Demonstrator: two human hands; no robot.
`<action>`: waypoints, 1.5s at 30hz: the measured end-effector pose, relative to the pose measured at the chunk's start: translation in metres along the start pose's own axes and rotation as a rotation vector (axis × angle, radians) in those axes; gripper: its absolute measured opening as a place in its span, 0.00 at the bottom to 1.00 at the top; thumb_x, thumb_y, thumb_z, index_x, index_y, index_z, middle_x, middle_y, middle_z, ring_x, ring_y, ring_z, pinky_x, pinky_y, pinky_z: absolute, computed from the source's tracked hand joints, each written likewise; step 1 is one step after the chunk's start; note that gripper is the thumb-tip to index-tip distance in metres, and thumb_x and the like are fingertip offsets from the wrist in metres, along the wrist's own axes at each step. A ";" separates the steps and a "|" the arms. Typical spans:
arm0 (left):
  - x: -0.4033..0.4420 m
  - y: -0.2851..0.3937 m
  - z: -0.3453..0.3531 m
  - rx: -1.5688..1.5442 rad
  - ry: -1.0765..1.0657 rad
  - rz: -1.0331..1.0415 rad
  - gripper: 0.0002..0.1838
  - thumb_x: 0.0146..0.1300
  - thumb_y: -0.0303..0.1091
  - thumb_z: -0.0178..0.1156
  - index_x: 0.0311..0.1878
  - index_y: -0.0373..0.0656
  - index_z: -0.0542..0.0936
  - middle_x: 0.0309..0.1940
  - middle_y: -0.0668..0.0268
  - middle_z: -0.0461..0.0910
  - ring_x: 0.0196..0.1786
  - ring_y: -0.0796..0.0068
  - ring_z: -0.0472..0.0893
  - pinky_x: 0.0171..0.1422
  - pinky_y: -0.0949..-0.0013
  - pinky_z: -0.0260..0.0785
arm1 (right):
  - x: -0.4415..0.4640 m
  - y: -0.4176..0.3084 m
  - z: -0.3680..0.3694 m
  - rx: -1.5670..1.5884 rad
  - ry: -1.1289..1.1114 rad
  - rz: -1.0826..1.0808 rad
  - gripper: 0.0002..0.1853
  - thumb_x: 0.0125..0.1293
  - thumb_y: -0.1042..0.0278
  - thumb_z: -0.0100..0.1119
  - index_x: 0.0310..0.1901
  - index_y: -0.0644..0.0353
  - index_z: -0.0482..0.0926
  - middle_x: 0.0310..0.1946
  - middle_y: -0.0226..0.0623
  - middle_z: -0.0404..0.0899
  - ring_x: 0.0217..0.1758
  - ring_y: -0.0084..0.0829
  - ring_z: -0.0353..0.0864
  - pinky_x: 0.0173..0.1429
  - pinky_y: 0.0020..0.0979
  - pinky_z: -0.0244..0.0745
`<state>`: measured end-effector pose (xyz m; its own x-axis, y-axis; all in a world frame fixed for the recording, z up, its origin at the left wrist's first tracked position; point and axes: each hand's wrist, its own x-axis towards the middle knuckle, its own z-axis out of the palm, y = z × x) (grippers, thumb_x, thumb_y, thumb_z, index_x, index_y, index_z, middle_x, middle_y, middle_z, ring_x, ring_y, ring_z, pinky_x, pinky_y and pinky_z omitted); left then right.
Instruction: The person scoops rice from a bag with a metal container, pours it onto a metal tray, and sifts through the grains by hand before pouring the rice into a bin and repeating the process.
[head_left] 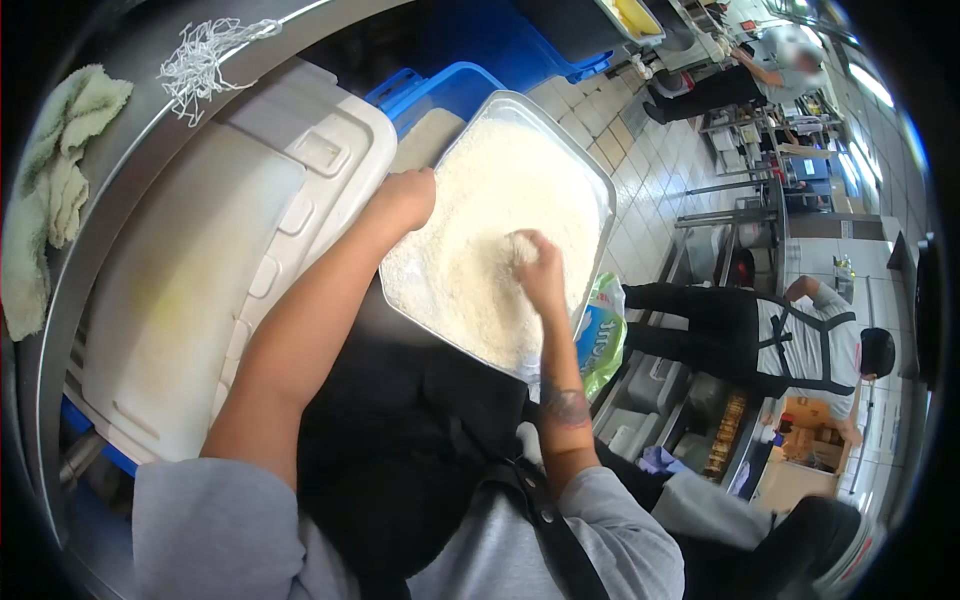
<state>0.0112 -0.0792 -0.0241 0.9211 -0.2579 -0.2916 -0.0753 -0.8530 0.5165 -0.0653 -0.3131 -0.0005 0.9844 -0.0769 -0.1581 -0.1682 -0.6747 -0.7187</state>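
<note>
A metal tray (606,205) full of pale, crumbly breadcrumb-like powder (510,165) is tilted in front of me. My left hand (408,198) is closed at the tray's left edge, its fingers partly hidden. Inside the tray, my right hand (540,268) has its fingers curled around a clump of the crumbs, over a hollow in the powder. Behind the tray's upper left side, a blue bin (460,80) shows more pale material in it.
A cutting board (190,280) lies on white lidded containers (350,125) at left. A towel (65,170) and white netting (205,65) rest on the steel edge. A green and blue bag (602,335) stands right of the tray. Two people (800,335) are farther off, among steel counters.
</note>
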 end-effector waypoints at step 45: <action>-0.004 0.000 0.000 0.003 -0.018 0.019 0.14 0.65 0.23 0.46 0.53 0.33 0.71 0.51 0.45 0.77 0.53 0.48 0.79 0.58 0.53 0.72 | 0.012 0.008 0.023 -0.398 0.023 -0.350 0.16 0.54 0.71 0.66 0.46 0.54 0.82 0.56 0.46 0.77 0.60 0.44 0.75 0.62 0.37 0.69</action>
<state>0.0080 -0.0781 -0.0231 0.9126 -0.2824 -0.2957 -0.0943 -0.8491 0.5198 -0.0560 -0.3022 -0.0239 0.9798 0.1900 0.0631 0.1989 -0.8891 -0.4123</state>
